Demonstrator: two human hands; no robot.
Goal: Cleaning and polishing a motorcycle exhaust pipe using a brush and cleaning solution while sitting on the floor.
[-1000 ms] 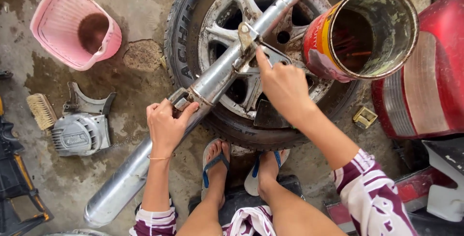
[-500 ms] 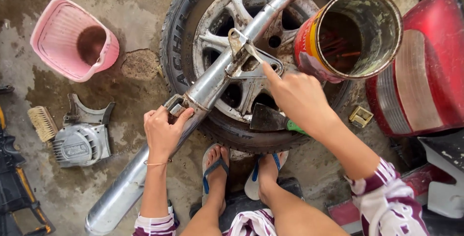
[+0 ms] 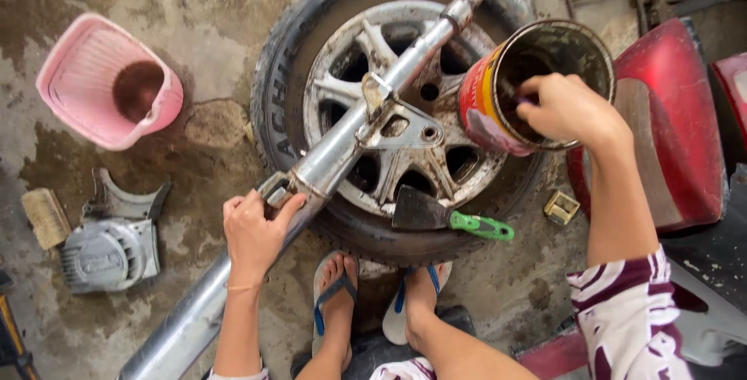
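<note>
A long silver exhaust pipe lies slantwise across a car tyre with an alloy wheel. My left hand grips the pipe near its clamp at the tyre's lower left edge. My right hand is at the rim of a rusty red and yellow tin can resting tilted on the tyre's right side. Its fingers are closed on a thin dark handle reaching into the can. A scraper with a green handle lies on the wheel below the pipe, untouched.
A pink plastic basket sits on the wet concrete at the upper left. A grey engine cover and a brush lie at the left. Red body panels stand at the right. My sandalled feet rest below the tyre.
My right hand has left the pipe's bracket and moved right to the can's rim, uncovering the scraper on the wheel. My left hand stays on the pipe.
</note>
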